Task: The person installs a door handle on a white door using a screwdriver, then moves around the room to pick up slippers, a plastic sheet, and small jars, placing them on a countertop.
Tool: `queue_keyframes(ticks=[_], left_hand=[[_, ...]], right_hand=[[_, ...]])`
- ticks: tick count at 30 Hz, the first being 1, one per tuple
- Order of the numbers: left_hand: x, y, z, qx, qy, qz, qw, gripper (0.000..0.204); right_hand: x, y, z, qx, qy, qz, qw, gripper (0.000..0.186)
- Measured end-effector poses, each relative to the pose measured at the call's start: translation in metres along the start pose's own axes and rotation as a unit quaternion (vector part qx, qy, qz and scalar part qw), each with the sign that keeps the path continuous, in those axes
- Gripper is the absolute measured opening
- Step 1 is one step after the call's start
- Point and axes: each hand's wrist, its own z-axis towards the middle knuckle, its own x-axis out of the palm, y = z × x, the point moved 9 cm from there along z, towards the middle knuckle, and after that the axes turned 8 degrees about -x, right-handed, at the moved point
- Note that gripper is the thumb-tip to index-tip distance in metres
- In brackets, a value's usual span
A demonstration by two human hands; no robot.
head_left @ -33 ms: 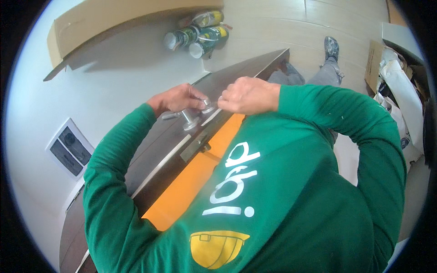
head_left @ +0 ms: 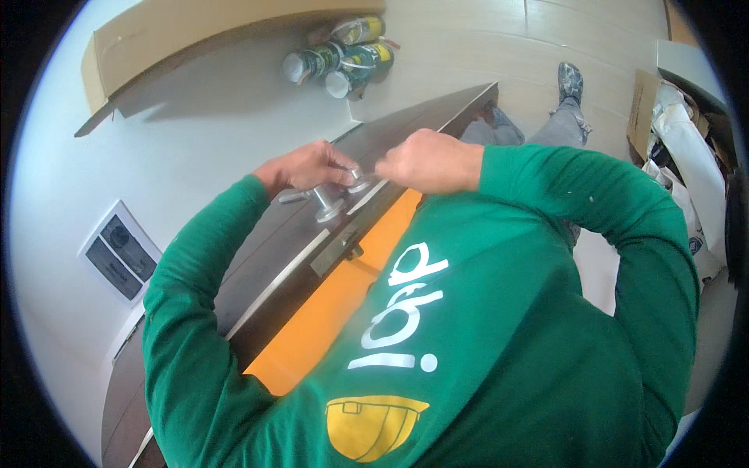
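Along its edge stands a dark brown door (head_left: 269,230), with a metal lock plate (head_left: 335,251) set into that edge. A silver lever handle (head_left: 328,209) sticks out from the door's face. Just beyond it is a small silver thumb-turn (head_left: 358,179) on a round base. My left hand (head_left: 308,168) pinches this knob between thumb and fingers. Beside it, my right hand (head_left: 435,161) is closed in a fist, knuckles up. A thin sliver shows between this fist and the knob's base; what the fingers hold is hidden.
Cardboard (head_left: 195,39) leans along the white wall at upper left, near several green-and-yellow cans or tubes (head_left: 355,69) on the floor. A switch panel (head_left: 119,253) is on the wall at left. Boxes with crumpled packaging (head_left: 683,140) stand at right. Orange material (head_left: 312,316) shows beside the door edge.
My right fist has rolled slightly at the wrist, beside the thumb-turn. My left hand keeps its pinch on the knob.
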Motion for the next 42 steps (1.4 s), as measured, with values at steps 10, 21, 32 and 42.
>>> queue_keyframes(ticks=[10, 21, 32, 42], left_hand=[[0.008, -0.011, 0.000, -0.132, -0.002, 0.181, 0.975, 0.052], [-0.001, -0.021, -0.001, 0.017, -0.004, 0.200, 0.980, 0.032], [-0.005, -0.021, 0.007, -0.049, 0.005, 0.111, 0.993, 0.032], [-0.009, -0.026, 0.003, 0.035, -0.005, 0.163, 0.986, 0.033]], right_hand=[[0.003, -0.089, -0.101, 0.340, -0.149, 0.317, 0.873, 0.031], [-0.014, -0.150, -0.202, 0.416, -0.259, 0.275, 0.827, 0.028], [-0.018, -0.170, -0.239, 0.448, -0.277, 0.239, 0.816, 0.027], [-0.014, -0.174, -0.247, 0.439, -0.292, 0.236, 0.816, 0.025]])
